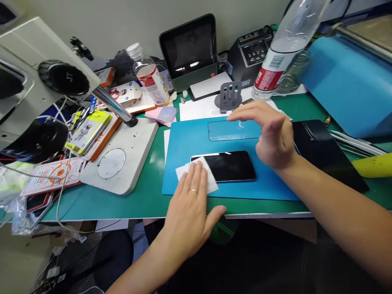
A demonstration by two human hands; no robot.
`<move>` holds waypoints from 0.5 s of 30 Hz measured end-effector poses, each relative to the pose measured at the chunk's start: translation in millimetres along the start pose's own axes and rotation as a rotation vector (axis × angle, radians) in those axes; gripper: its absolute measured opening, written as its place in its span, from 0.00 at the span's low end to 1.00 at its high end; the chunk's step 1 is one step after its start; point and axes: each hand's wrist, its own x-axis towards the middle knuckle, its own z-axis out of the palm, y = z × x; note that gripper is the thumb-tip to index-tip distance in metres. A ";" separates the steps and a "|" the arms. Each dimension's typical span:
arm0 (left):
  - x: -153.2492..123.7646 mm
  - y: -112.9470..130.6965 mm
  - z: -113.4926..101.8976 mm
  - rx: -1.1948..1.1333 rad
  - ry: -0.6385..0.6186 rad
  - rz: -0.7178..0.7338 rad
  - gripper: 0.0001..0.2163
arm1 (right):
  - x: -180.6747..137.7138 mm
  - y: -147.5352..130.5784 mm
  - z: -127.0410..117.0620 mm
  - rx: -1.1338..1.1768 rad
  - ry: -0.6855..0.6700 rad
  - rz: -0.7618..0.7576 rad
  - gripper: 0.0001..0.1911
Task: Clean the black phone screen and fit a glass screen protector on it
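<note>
A black-screened phone (235, 166) lies flat on a blue mat (177, 139). A white wipe (212, 183) covers its left end. My left hand (191, 204) presses the wipe down with outstretched flat fingers, a ring on one of them, the thumb held apart. A clear glass sheet with a dark outline, like a screen protector (226, 131), rests on the mat beyond the phone. My right hand (275, 139) is raised over its right end, fingers extended and bent at the knuckles. Nothing shows in this hand; whether a fingertip touches the glass I cannot tell.
Left stands a white microscope base (137, 159) with packets (90, 132) beside it. Behind the mat are a grey phone stand (230, 96), a juice bottle (153, 83), a tablet-like screen (190, 49) and a tall water bottle (271, 67). A black pad (327, 155) lies right.
</note>
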 end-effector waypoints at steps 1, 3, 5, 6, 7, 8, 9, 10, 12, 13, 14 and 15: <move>-3.3 -3.0 1.2 0.013 0.011 -0.015 0.36 | -0.1 -0.3 -0.2 -0.007 -0.012 -0.010 0.36; -3.0 1.2 4.1 0.035 0.022 -0.033 0.37 | -0.3 -0.3 -0.6 -0.022 -0.031 -0.017 0.37; 6.0 17.3 6.6 0.041 0.017 -0.022 0.40 | -0.6 0.1 -0.8 -0.027 -0.038 -0.021 0.38; 13.2 28.0 7.3 0.036 0.010 0.001 0.42 | -0.8 0.3 -0.8 -0.025 -0.037 -0.022 0.37; 21.4 39.4 7.6 0.028 0.011 0.026 0.44 | -1.0 0.3 -0.7 -0.022 -0.034 -0.021 0.37; 30.3 50.5 7.6 0.023 0.013 0.052 0.45 | -1.1 0.2 -0.5 -0.020 -0.029 -0.018 0.36; 39.1 60.5 7.2 0.019 0.021 0.074 0.47 | -1.2 0.1 -0.4 -0.020 -0.024 -0.013 0.36; 47.4 68.7 6.5 0.008 0.024 0.102 0.48 | -1.1 0.0 -0.3 -0.022 -0.022 -0.006 0.35; 59.9 77.4 4.6 -0.008 0.020 0.129 0.48 | -0.8 0.2 -0.3 -0.025 -0.023 0.006 0.35; 63.2 77.4 3.6 -0.018 0.019 0.143 0.48 | -0.6 0.5 -0.4 -0.022 -0.024 0.008 0.35; 64.2 74.3 2.6 -0.028 0.016 0.156 0.48 | -0.3 0.9 -0.4 -0.018 -0.028 0.009 0.34; 62.7 68.4 1.6 -0.041 0.011 0.170 0.48 | -0.1 1.3 -0.4 -0.014 -0.026 0.006 0.34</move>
